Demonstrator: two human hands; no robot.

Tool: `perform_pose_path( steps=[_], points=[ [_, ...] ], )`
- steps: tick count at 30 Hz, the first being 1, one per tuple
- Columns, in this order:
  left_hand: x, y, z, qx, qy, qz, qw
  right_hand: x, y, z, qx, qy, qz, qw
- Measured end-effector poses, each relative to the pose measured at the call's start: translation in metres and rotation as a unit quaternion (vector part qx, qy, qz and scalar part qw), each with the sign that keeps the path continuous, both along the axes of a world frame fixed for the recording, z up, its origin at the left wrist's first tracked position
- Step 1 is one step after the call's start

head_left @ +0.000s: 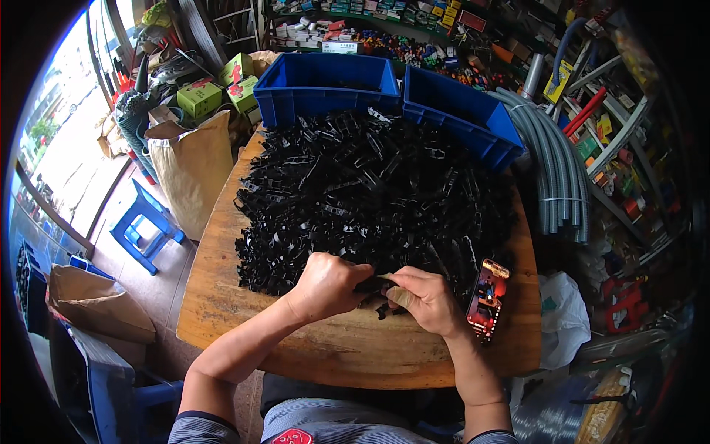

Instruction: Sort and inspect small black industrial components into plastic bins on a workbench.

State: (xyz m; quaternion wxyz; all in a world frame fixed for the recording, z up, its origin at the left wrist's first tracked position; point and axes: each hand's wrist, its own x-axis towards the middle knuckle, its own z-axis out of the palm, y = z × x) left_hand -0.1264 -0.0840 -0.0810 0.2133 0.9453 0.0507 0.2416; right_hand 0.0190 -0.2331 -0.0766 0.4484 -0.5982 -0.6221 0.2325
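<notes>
Left hand [325,285] and right hand [425,298] both grip closed on one black plastic clip [372,284] at the counter [355,348] edge. Clip pile [370,192] just behind; phone [487,298] beside right hand.

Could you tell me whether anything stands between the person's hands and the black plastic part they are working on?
Nothing visible does. The left hand and right hand both already grip the small black plastic part between them, at the near edge of the heap of black parts on the wooden table.
</notes>
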Motion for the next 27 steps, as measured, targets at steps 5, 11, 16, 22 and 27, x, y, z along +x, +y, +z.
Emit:
perform_pose_path(
  steps=[5, 11, 16, 22, 27],
  points=[
    [0.002, -0.001, 0.005, -0.028, -0.009, 0.038, 0.999, -0.020, 0.004, 0.007, 0.076, -0.050, -0.073, 0.993],
    [-0.001, -0.010, 0.000, -0.027, 0.057, 0.039, 0.997, -0.029, -0.001, 0.003, 0.134, -0.404, -0.087, 0.901],
    [0.002, -0.014, 0.006, -0.065, 0.134, 0.029, 0.988, -0.019, 0.001, -0.003, 0.099, -0.391, -0.067, 0.912],
    [0.019, 0.015, 0.014, -0.216, 0.140, -0.028, 0.966, 0.017, -0.006, -0.008, -0.059, -0.326, -0.202, 0.922],
    [0.123, 0.040, 0.085, -0.118, 0.045, -0.104, 0.986, 0.024, -0.004, -0.031, -0.076, -0.309, -0.211, 0.924]
  ],
)
